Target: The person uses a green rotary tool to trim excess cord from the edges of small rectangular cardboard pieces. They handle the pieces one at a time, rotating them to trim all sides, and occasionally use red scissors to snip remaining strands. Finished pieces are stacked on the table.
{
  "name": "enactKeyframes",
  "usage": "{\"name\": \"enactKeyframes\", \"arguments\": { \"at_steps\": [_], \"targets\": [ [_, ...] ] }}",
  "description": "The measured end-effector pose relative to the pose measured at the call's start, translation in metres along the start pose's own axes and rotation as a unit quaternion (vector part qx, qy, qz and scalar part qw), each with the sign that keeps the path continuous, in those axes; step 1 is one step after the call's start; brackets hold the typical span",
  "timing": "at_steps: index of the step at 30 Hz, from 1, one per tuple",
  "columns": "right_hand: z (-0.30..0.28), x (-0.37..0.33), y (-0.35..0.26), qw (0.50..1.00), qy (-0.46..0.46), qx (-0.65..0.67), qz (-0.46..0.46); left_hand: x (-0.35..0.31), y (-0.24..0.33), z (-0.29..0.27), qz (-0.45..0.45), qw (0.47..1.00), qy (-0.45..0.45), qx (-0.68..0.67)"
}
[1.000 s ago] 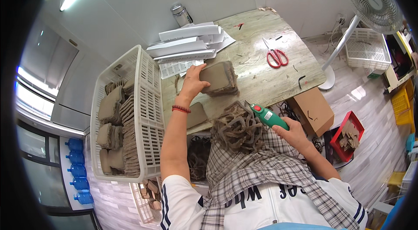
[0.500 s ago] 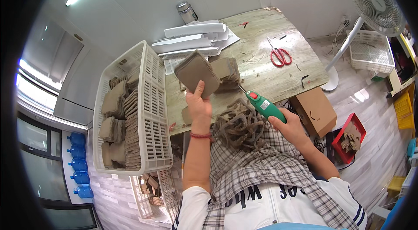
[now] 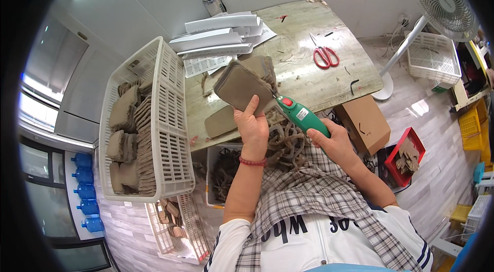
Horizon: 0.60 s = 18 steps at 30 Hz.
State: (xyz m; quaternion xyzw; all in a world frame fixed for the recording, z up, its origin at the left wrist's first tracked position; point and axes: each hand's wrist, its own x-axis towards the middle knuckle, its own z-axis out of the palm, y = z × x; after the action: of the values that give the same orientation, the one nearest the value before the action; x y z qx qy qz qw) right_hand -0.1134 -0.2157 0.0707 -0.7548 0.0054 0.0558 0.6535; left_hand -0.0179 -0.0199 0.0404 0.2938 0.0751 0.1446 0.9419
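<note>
My left hand (image 3: 252, 130) grips a brown, round-cornered fabric pad (image 3: 241, 85), thumb on its upper face; it looks layered at the edge. My right hand (image 3: 334, 142) is wrapped round a green handheld electric tool (image 3: 302, 116) with a red button. The tool's narrow metal tip meets the pad's right edge. Just behind stand more brown pads (image 3: 262, 66) on the table. Another brown pad (image 3: 218, 121) lies at the table's near edge, left of my wrist. Tangled brown strips (image 3: 288, 143) hang over the checked apron on my lap, below the tool.
Left of the table, a white crate (image 3: 174, 117) holds stacks of brown pads. Red-handled scissors (image 3: 325, 57), loose papers (image 3: 211, 40) and a flask (image 3: 212, 2) are on the tabletop (image 3: 293, 30). A cardboard box (image 3: 364, 123), a red tray (image 3: 409, 156) and a fan (image 3: 445, 2) stand at right.
The pad in my left hand and the tool in my right have come together, tip against edge. The pad near the table's front edge shows more fully. My view has shifted slightly.
</note>
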Motion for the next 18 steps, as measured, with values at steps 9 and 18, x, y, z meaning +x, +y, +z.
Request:
{"name": "enactKeyframes", "arguments": {
  "at_steps": [9, 18],
  "targets": [
    [-0.001, 0.002, 0.005, 1.000, 0.015, -0.016, -0.011, -0.014, -0.006, -0.003, -0.023, 0.998, -0.022, 0.048],
    [-0.003, 0.007, 0.008, 0.999, 0.040, 0.001, -0.017, -0.034, -0.021, -0.004, -0.074, 0.994, -0.030, 0.075]
  ]
}}
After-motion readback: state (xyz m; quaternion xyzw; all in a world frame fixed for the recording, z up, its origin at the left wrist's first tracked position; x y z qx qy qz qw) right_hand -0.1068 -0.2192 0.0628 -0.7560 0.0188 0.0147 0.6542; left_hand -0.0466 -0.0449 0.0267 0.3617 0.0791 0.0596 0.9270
